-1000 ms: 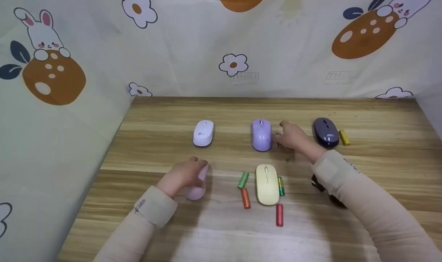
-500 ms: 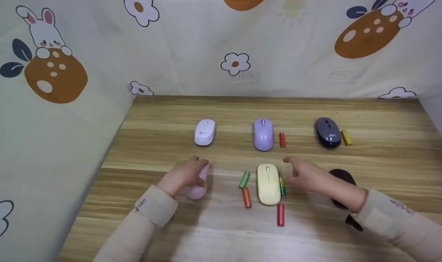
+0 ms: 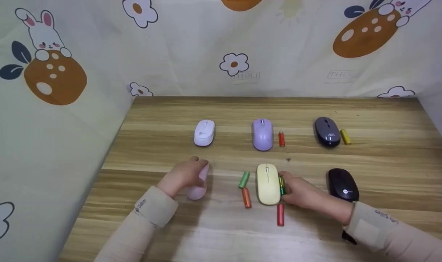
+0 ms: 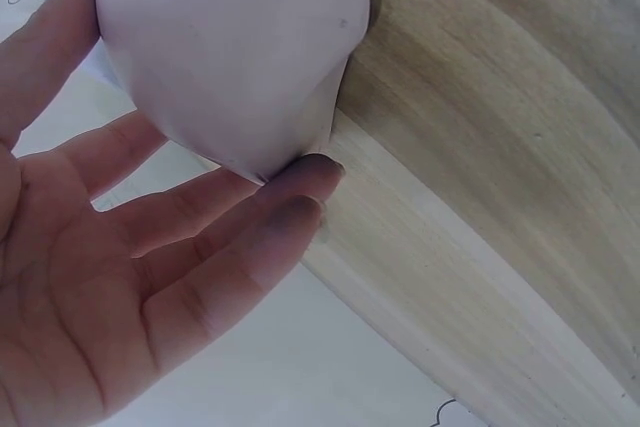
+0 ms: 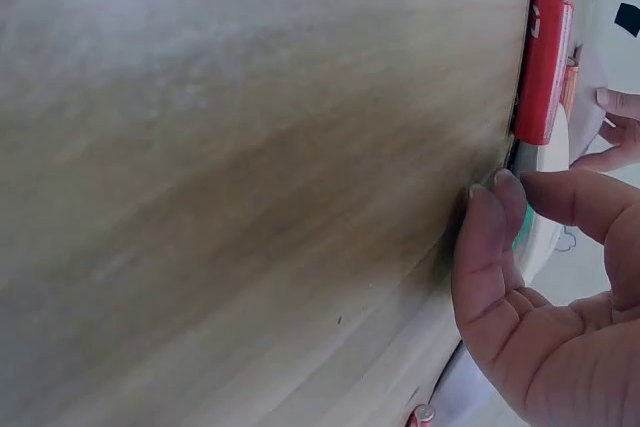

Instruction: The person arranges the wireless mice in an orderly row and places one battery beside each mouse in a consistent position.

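Observation:
A pale pink mouse (image 4: 230, 57) is in my left hand (image 3: 184, 173), gripped between thumb and fingers. It stands tilted on edge, partly covered by the hand in the head view. My right hand (image 3: 302, 191) is beside the cream-yellow mouse (image 3: 268, 185), thumb and fingers pinching a green-and-gold battery (image 3: 282, 185) along its right side. In the right wrist view, bent fingers (image 5: 485, 237) hide most of that battery, leaving a bit of green showing. A red battery (image 5: 545, 67) lies just past the thumb.
White (image 3: 204, 133), purple (image 3: 262, 134) and dark grey (image 3: 327, 132) mice form the back row. A red battery (image 3: 282, 139) and a yellow battery (image 3: 346, 137) lie there. Green (image 3: 244, 179) and orange (image 3: 246, 198) batteries lie left of the cream-yellow mouse. A black mouse (image 3: 343, 184) sits by the right forearm.
My right hand has left the red battery beside the purple mouse and come toward me to the green-and-gold battery. The left hand keeps its hold on the pink mouse, unmoved.

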{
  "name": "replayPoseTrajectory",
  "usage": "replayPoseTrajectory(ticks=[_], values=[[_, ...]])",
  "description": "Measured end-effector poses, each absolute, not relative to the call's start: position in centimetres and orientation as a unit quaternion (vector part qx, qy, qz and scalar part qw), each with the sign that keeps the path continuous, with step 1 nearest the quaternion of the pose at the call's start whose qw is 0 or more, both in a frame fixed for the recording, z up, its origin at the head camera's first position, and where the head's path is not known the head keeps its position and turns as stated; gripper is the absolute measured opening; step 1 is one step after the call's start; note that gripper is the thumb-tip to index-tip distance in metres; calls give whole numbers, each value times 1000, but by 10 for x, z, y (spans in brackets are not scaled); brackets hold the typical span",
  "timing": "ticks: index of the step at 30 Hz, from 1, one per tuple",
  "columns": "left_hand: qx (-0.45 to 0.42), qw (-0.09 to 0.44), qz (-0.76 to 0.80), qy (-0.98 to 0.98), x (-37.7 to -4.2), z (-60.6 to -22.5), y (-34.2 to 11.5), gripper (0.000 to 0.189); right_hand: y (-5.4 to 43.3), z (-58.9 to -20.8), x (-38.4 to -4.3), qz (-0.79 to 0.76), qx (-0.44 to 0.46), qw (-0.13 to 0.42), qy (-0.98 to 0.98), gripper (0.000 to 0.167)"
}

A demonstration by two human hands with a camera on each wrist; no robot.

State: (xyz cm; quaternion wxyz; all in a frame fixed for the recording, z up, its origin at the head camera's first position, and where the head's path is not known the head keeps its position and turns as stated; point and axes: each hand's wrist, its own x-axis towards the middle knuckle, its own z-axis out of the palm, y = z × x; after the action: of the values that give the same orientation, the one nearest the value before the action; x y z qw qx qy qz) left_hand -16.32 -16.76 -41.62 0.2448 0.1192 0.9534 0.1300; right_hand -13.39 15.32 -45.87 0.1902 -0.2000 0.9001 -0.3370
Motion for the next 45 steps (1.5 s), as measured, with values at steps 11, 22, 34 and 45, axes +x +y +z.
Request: replayPoseTrajectory(ticks=[11,22,34,45], values=[[129,238,122,955,-164,-417,-167,64,150,-457,-136,-314,-170,195,914,57],[136,238,114,955,-165,-416,-166,63,149,-451,-134,-261,-149,213,930,66],[128,234,118,957,-164,-415,-166,62,148,-453,-137,-260,-142,212,931,54],[125,238,128,955,-163,-416,-166,62,174,-437,-138,-307,-121,227,916,56]])
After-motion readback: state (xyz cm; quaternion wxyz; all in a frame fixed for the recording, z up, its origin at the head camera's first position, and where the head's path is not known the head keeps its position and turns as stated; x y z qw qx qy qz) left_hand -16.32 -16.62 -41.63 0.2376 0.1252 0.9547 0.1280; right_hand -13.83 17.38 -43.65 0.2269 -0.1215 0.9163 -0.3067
